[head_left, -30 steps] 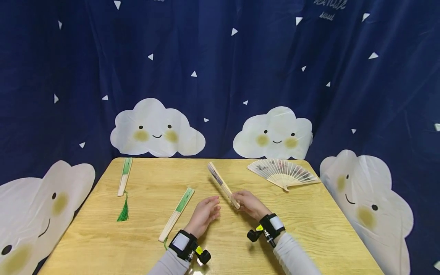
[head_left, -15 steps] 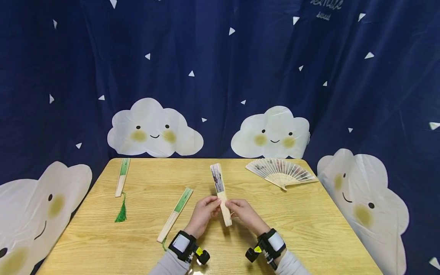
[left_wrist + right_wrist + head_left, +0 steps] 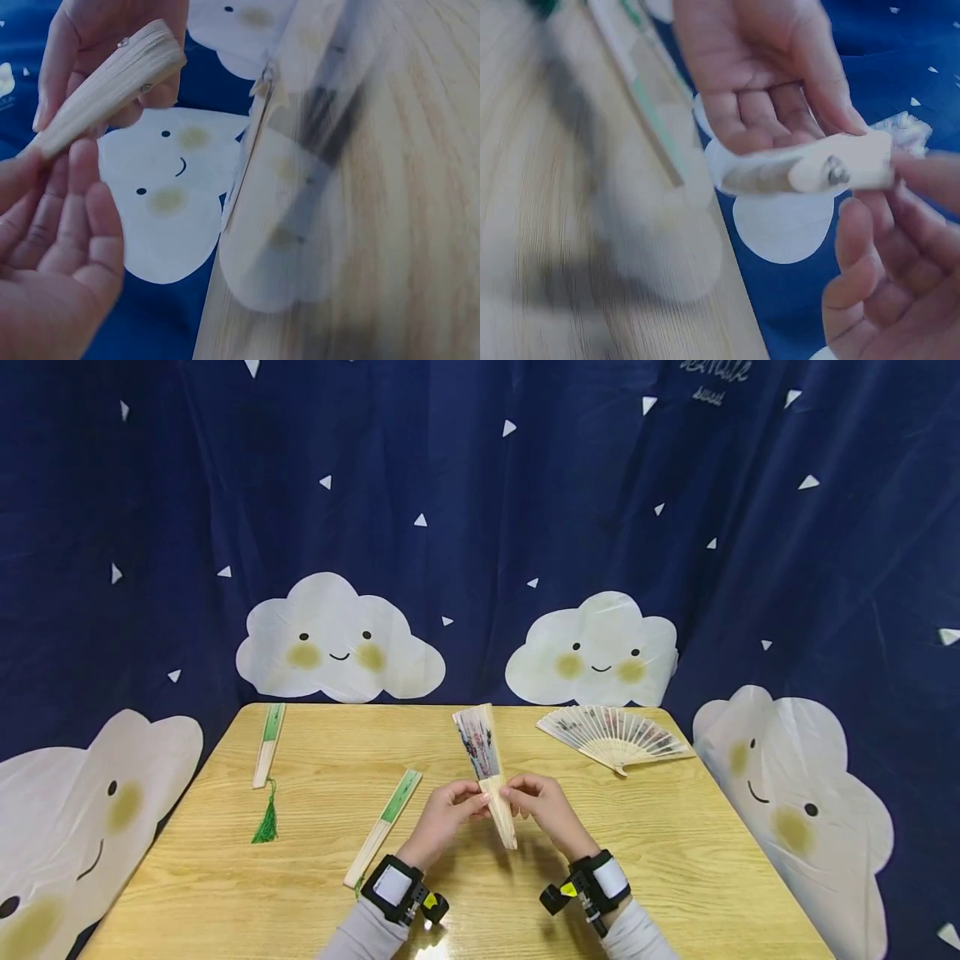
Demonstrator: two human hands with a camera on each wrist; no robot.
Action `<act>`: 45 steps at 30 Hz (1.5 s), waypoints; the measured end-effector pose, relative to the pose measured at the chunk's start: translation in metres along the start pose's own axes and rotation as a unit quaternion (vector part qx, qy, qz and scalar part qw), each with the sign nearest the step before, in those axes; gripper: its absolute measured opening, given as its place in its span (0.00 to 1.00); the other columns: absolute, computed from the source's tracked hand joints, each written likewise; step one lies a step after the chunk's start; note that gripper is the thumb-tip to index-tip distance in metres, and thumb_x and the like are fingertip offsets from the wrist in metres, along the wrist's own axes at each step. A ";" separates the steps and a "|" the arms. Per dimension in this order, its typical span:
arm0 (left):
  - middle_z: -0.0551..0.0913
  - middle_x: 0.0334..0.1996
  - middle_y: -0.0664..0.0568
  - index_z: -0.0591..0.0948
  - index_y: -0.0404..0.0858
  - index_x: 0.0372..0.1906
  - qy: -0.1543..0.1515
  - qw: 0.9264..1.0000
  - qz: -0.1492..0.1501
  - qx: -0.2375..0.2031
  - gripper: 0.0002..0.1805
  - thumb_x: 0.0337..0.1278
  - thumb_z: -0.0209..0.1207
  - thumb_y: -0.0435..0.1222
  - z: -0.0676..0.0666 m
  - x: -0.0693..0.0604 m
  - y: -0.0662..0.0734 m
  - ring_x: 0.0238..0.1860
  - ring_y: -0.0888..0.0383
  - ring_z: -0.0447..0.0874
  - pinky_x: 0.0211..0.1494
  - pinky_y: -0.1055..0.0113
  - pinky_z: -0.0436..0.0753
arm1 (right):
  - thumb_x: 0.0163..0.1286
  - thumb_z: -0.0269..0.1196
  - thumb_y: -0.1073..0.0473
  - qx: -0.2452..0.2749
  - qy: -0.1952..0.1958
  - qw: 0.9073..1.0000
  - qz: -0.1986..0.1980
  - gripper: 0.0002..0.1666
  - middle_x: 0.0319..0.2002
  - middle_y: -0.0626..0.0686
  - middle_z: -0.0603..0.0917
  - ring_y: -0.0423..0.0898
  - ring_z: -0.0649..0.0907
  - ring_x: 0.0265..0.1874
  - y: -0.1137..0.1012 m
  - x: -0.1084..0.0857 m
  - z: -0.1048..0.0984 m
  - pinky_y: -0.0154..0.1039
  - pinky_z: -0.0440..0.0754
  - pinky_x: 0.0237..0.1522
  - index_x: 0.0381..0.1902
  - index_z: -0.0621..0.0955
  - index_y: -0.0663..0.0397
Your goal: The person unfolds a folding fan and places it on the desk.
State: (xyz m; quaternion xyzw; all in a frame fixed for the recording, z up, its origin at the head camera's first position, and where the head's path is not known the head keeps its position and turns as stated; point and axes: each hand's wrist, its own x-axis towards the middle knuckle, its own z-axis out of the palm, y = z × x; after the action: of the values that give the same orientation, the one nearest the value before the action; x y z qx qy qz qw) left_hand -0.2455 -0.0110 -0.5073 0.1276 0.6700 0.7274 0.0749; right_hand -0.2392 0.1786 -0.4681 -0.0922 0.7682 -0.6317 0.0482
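Note:
Between my two hands is a folding fan [image 3: 477, 746], slightly spread, with a printed floral leaf and pale wooden ribs. It is held above the table, its leaf end pointing away from me. My left hand [image 3: 441, 822] pinches the ribs from the left. From the right, my right hand [image 3: 551, 814] pinches them too, thumb on the near face. The left wrist view shows the riveted rib end [image 3: 146, 71] projecting between both hands. In the right wrist view the fan's pivot [image 3: 837, 171] faces the camera, and the leaf is mostly hidden.
A spread fan [image 3: 618, 739] lies at the table's back right. One closed green fan [image 3: 384, 827] lies left of my left hand; another [image 3: 270, 747], with a green tassel [image 3: 266, 818], lies at the back left. A dark blue curtain [image 3: 480, 527] hangs behind the wooden table [image 3: 675, 860].
My right hand brought the closed fan toward the middle, and my left hand took hold of its ribs. Since then the fan has begun to spread, its leaf widening.

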 end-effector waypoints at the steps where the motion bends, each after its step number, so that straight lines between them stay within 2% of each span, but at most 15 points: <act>1: 0.86 0.35 0.48 0.80 0.25 0.44 0.003 1.000 0.006 -0.002 0.13 0.63 0.60 0.33 0.000 0.001 0.001 0.36 0.55 0.86 0.52 0.45 0.83 | 0.67 0.64 0.62 0.030 0.012 0.999 0.012 0.08 0.22 0.48 0.79 0.39 0.77 0.21 0.005 0.003 -0.002 0.29 0.72 0.24 0.34 0.82 0.64; 3: 0.86 0.35 0.45 0.80 0.25 0.43 0.016 1.000 0.021 -0.010 0.13 0.62 0.61 0.33 -0.001 0.002 0.001 0.36 0.53 0.87 0.51 0.45 0.84 | 0.67 0.64 0.62 0.098 0.036 0.994 0.039 0.06 0.21 0.45 0.80 0.39 0.78 0.20 0.014 0.007 -0.006 0.30 0.75 0.24 0.31 0.81 0.60; 6: 0.87 0.34 0.42 0.80 0.25 0.43 0.045 0.998 0.037 -0.029 0.12 0.62 0.61 0.32 -0.003 0.002 0.002 0.35 0.56 0.88 0.48 0.52 0.86 | 0.67 0.63 0.62 0.190 0.073 0.977 0.067 0.09 0.20 0.45 0.81 0.38 0.81 0.19 0.020 0.009 -0.013 0.28 0.77 0.23 0.26 0.79 0.52; 8: 0.87 0.35 0.39 0.79 0.24 0.44 0.060 0.996 0.049 -0.045 0.13 0.63 0.60 0.32 -0.003 0.002 0.002 0.34 0.57 0.88 0.46 0.55 0.87 | 0.69 0.61 0.62 0.233 0.086 0.966 0.072 0.11 0.20 0.45 0.82 0.37 0.82 0.19 0.022 0.008 -0.019 0.27 0.78 0.23 0.25 0.78 0.50; 12: 0.86 0.38 0.35 0.76 0.25 0.47 0.076 0.992 0.059 -0.086 0.14 0.65 0.58 0.33 -0.004 0.001 0.002 0.36 0.57 0.89 0.48 0.55 0.86 | 0.70 0.60 0.61 0.272 0.101 0.953 0.085 0.12 0.20 0.45 0.82 0.38 0.84 0.21 0.022 0.001 -0.031 0.27 0.80 0.25 0.24 0.75 0.51; 14: 0.87 0.37 0.39 0.74 0.26 0.47 0.086 0.989 0.059 -0.103 0.13 0.65 0.58 0.33 -0.005 0.001 0.001 0.36 0.57 0.89 0.48 0.55 0.86 | 0.70 0.60 0.61 0.281 0.104 0.949 0.097 0.11 0.20 0.46 0.82 0.39 0.84 0.21 0.023 -0.003 -0.034 0.28 0.80 0.26 0.25 0.75 0.52; 18: 0.88 0.32 0.50 0.73 0.28 0.43 0.105 0.982 0.056 -0.147 0.09 0.66 0.57 0.31 -0.002 0.000 -0.001 0.35 0.59 0.89 0.45 0.62 0.87 | 0.71 0.57 0.60 0.310 0.094 0.941 0.101 0.11 0.22 0.47 0.83 0.41 0.84 0.23 0.028 -0.014 -0.035 0.31 0.81 0.29 0.27 0.78 0.53; 20: 0.88 0.31 0.51 0.71 0.29 0.41 0.113 0.978 0.052 -0.168 0.07 0.66 0.56 0.29 0.000 0.001 -0.004 0.35 0.58 0.89 0.44 0.63 0.87 | 0.73 0.55 0.59 0.329 0.086 0.936 0.095 0.11 0.24 0.48 0.84 0.43 0.84 0.25 0.031 -0.019 -0.035 0.32 0.81 0.31 0.29 0.79 0.53; 26: 0.89 0.31 0.45 0.69 0.30 0.41 0.145 0.969 0.003 -0.202 0.09 0.66 0.56 0.31 0.009 0.001 -0.011 0.34 0.57 0.90 0.43 0.63 0.88 | 0.75 0.53 0.57 0.349 0.102 0.928 0.087 0.12 0.30 0.49 0.85 0.42 0.85 0.30 0.039 -0.034 -0.030 0.31 0.81 0.33 0.34 0.80 0.53; 30: 0.88 0.30 0.47 0.68 0.31 0.41 0.148 0.968 -0.032 -0.198 0.08 0.67 0.56 0.31 0.017 0.002 -0.015 0.34 0.58 0.90 0.46 0.60 0.87 | 0.76 0.53 0.56 0.354 0.134 0.921 0.095 0.12 0.30 0.47 0.85 0.41 0.85 0.30 0.043 -0.045 -0.029 0.31 0.80 0.33 0.35 0.80 0.51; 38: 0.84 0.30 0.50 0.70 0.30 0.42 0.104 0.968 -0.101 -0.203 0.08 0.66 0.55 0.31 0.044 0.005 -0.029 0.33 0.58 0.90 0.42 0.65 0.88 | 0.78 0.50 0.55 0.382 0.180 0.899 0.115 0.12 0.30 0.45 0.84 0.39 0.85 0.29 0.053 -0.073 -0.043 0.30 0.79 0.34 0.34 0.77 0.48; 42: 0.85 0.30 0.48 0.70 0.31 0.43 0.078 0.965 -0.143 -0.207 0.07 0.66 0.51 0.32 0.056 0.004 -0.040 0.33 0.57 0.90 0.40 0.67 0.87 | 0.78 0.51 0.54 0.382 0.183 0.897 0.128 0.13 0.30 0.45 0.85 0.38 0.86 0.29 0.063 -0.089 -0.055 0.30 0.80 0.33 0.34 0.77 0.48; 45: 0.87 0.31 0.47 0.68 0.30 0.45 0.068 0.963 -0.163 -0.204 0.10 0.63 0.49 0.32 0.061 0.003 -0.048 0.33 0.57 0.90 0.39 0.66 0.88 | 0.78 0.50 0.53 0.375 0.186 0.897 0.143 0.14 0.29 0.45 0.84 0.38 0.85 0.29 0.071 -0.099 -0.066 0.29 0.80 0.31 0.33 0.78 0.48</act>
State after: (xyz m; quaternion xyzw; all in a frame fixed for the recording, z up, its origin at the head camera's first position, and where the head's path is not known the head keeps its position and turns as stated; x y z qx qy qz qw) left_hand -0.2336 0.0528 -0.5503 -0.0504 0.5231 0.8334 0.1711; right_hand -0.1611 0.2756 -0.5288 0.1628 0.4740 -0.8650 0.0257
